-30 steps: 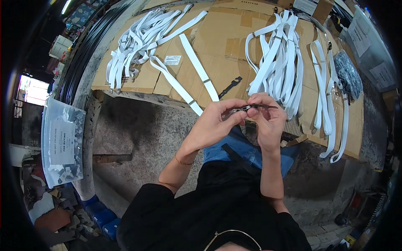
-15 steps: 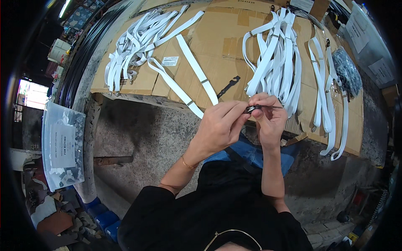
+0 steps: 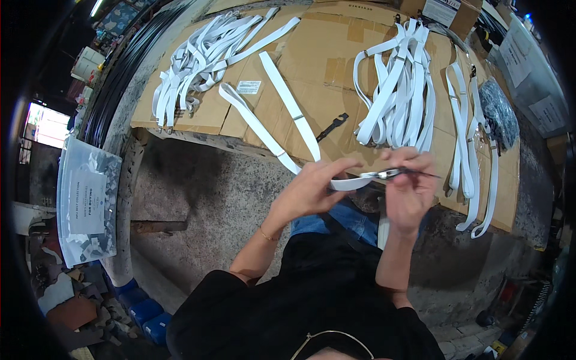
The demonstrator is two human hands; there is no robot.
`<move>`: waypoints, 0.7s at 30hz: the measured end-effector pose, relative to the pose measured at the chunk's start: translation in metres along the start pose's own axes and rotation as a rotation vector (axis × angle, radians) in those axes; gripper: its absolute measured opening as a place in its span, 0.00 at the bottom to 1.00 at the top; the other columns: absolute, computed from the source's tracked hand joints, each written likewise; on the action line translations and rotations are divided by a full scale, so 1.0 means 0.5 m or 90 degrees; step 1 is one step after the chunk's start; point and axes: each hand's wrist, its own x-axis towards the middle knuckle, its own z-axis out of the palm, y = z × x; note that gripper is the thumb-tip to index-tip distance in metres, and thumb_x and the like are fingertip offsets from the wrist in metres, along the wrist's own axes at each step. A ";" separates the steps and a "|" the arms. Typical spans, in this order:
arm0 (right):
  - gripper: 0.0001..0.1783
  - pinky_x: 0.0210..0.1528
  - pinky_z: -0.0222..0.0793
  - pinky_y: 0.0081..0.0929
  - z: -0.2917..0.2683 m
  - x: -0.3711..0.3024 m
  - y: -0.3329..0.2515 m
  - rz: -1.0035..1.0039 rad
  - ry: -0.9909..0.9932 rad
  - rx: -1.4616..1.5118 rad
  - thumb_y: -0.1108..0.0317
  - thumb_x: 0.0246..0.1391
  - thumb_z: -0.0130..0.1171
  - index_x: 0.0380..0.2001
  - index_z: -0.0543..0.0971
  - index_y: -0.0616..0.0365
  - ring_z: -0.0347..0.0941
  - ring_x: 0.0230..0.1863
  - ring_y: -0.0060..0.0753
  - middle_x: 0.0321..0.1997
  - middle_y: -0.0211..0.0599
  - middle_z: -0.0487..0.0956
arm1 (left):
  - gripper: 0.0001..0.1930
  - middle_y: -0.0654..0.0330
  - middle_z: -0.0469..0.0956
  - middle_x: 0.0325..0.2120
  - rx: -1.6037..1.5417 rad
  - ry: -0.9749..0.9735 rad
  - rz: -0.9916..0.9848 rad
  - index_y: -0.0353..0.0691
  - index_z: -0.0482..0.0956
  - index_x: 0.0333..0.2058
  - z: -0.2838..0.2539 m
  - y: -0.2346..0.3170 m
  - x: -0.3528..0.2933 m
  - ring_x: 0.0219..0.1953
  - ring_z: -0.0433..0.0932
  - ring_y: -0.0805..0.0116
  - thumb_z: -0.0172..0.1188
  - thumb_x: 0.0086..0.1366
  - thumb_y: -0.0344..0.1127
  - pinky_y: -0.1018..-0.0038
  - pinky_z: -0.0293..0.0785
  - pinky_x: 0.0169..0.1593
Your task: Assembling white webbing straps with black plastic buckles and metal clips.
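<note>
A white elastic strap (image 3: 354, 183) runs through my left hand (image 3: 312, 187), whose fingers pinch it near its end. That end meets a shiny metal clip with a dark tab (image 3: 393, 173), pinched in my right hand (image 3: 411, 195); the tab's thin tip sticks out to the right. Whether strap and clip are joined cannot be made out. From my left hand the strap goes up to the table in two lengths, each with a small metal slider (image 3: 297, 117). Just beyond my hands a loose black tab with holes (image 3: 333, 126) lies on the cardboard.
Flat cardboard (image 3: 336, 66) covers the table. White strap piles lie at the far left (image 3: 204, 54) and right of centre (image 3: 399, 90). More straps (image 3: 465, 132) hang over the right edge, beside a plastic-wrapped bundle (image 3: 499, 111). A clear bin (image 3: 90, 201) stands left.
My hands have moved apart, the right one rightward with the clip. A white length of strap now shows between them. The view has shifted slightly.
</note>
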 end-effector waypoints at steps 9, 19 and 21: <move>0.11 0.30 0.67 0.19 -0.022 0.078 -0.086 -0.093 0.082 -0.115 0.73 0.50 0.60 0.35 0.69 0.62 0.71 0.35 0.30 0.38 0.42 0.71 | 0.24 0.50 0.73 0.42 0.314 0.093 0.127 0.36 0.69 0.46 -0.082 -0.101 0.055 0.47 0.71 0.50 0.53 0.45 0.19 0.65 0.67 0.50; 0.07 0.44 0.66 0.23 -0.062 0.203 -0.152 -0.048 0.173 -0.154 0.76 0.53 0.56 0.35 0.72 0.57 0.72 0.37 0.22 0.35 0.30 0.75 | 0.17 0.50 0.74 0.34 0.481 0.355 0.135 0.36 0.73 0.39 -0.120 -0.145 0.024 0.41 0.71 0.50 0.56 0.48 0.21 0.62 0.66 0.47; 0.05 0.42 0.67 0.23 -0.058 0.220 -0.158 -0.013 0.170 -0.099 0.77 0.53 0.56 0.34 0.75 0.60 0.72 0.33 0.21 0.33 0.30 0.76 | 0.11 0.51 0.74 0.30 0.513 0.453 0.184 0.35 0.74 0.36 -0.136 -0.136 0.034 0.37 0.72 0.52 0.56 0.51 0.22 0.63 0.66 0.45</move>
